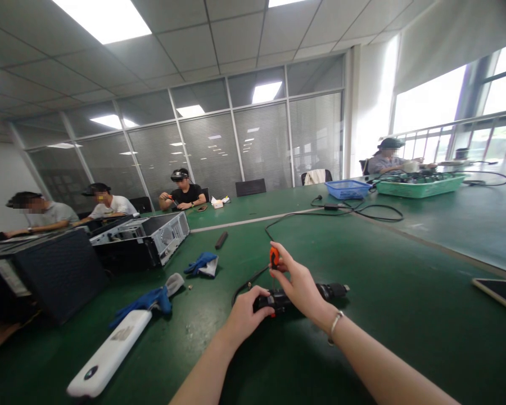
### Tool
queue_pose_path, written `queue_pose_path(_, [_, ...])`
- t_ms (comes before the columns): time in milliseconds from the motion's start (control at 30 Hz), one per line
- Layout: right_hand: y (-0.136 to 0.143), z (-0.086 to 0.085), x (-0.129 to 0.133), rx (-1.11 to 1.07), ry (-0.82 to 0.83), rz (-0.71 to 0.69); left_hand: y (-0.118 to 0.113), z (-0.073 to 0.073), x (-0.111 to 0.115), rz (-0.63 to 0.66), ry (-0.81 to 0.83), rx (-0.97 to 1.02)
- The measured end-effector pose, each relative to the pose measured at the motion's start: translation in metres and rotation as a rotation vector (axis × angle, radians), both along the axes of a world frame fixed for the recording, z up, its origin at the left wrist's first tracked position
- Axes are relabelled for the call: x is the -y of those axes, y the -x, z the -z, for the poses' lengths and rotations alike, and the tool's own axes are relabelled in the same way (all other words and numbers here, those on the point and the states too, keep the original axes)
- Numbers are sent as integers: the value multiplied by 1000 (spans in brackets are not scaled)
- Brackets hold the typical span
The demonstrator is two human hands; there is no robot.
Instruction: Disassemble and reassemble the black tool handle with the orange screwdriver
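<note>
- My left grip [243,319] pinches the black tool [329,291] lying on the counter [442,332]; my right grip [300,286] pinches an orange-handled driver [274,256] upright over it.
- The casing looks whole, so I judge little undone; screws are hidden.
- The green basket [421,189] holds jumbled dark parts; the blue basket's [346,192] contents I can't tell.
</note>
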State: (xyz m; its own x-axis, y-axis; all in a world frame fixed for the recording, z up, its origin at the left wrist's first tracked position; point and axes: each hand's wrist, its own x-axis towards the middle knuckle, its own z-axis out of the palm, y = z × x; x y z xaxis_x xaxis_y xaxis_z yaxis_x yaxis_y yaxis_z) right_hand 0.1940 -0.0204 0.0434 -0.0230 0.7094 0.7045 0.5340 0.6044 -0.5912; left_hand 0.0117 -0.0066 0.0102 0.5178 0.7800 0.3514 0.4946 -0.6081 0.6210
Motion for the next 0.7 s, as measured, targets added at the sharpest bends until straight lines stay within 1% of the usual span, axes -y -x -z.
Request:
queue_pose_path(67, [0,0,0,-10,-8,3,0,0,0,7,3,7])
queue_pose_path(200, [0,1,1,43,-76,118,1,-1,1,28,2,14])
queue_pose_path(267, [0,2,0,28,-69,99,3,-2,1,39,0,14])
queue_pose_path(367, [1,4,-1,-38,-18,13,10,-5,-2,44,16,-16])
queue_pose_path(400, [1,4,-1,-47,-8,4,12,-6,-4,47,33,-31])
queue_pose_path(467, [1,5,-1,-25,-7,38,17,-7,-6,52,77,-58])
queue_pose_path(567, [0,5,-1,18,-19,118,23,-8,-9,19,111,-53])
queue_pose_path(700, [0,5,-2,-5,-20,95,24,-8,-8,-52,107,-34])
